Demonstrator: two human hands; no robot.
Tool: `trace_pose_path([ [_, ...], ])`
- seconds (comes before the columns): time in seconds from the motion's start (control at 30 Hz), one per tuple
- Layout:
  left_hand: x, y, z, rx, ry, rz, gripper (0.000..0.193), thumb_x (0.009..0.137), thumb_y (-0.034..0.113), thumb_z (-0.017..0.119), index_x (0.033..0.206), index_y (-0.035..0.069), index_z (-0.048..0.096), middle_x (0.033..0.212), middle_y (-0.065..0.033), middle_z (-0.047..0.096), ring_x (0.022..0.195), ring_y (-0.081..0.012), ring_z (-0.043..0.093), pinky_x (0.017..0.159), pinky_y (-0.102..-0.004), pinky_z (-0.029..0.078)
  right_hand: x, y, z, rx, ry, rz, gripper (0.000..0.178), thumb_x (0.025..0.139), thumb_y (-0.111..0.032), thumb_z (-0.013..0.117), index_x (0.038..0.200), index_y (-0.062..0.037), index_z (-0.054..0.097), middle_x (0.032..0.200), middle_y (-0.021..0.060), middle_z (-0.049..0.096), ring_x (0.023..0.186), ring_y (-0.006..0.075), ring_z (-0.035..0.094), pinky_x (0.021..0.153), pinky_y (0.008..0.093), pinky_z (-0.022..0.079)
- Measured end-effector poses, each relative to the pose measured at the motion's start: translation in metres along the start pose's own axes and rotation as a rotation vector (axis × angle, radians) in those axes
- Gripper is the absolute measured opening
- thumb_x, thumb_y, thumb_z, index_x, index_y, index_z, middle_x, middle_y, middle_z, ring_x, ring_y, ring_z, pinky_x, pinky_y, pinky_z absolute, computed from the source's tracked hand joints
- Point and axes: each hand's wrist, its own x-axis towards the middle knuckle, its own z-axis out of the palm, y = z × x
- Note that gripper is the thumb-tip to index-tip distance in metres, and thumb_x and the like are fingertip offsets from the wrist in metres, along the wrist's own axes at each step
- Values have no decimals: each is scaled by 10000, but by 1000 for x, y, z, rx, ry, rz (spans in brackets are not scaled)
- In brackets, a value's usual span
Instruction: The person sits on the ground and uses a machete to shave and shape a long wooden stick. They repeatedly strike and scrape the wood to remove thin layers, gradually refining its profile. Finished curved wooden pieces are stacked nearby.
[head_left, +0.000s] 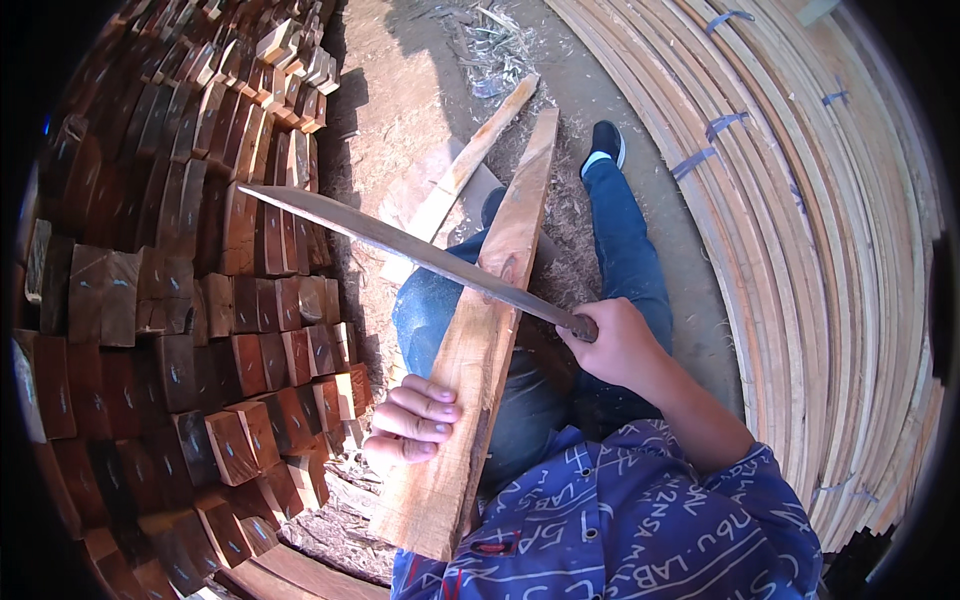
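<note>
A long wooden board slants across my lap, its near end by my shirt and its far end narrowing between my legs. My left hand is closed round its left edge near the close end, fingers on top and thumb hidden. My right hand is closed on the handle end of a machete, a long dull metal blade with a tapered tip. The blade crosses over the board's middle and points to the far left. Whether it touches the wood I cannot tell.
Stacked sawn timber blocks fill the left side. Long planks bundled with blue straps run along the right. Another length of wood lies ahead, past my bent knee. Wood shavings lie on the ground. My right leg is stretched out.
</note>
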Motion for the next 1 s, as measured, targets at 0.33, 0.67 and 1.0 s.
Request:
trace_pose_path([
  [0.33, -12, 6, -12, 67, -62, -31, 181, 855, 13, 698, 931, 112, 566, 960, -100, 691, 950, -258, 699, 872, -404, 450, 28, 36, 4, -47, 32, 86, 188, 817, -183, 674, 771, 0, 679, 671, 213, 627, 642, 401, 618, 619, 467, 483],
  [0.67, -16, 5, 9, 191, 76, -40, 127, 916, 56, 607, 900, 167, 548, 849, -24, 677, 834, -187, 707, 865, -387, 334, 19, 15, 0, -110, 5, -13, 142, 786, -173, 666, 794, -33, 686, 730, 201, 659, 749, 414, 652, 685, 475, 523],
  [1.0, -15, 15, 9, 183, 65, -142, 155, 875, 38, 657, 895, 160, 563, 887, -29, 693, 855, -188, 705, 910, -377, 308, 7, 9, 2, -117, 2, -30, 125, 734, -168, 665, 799, -63, 686, 712, 185, 661, 729, 403, 658, 682, 485, 527],
])
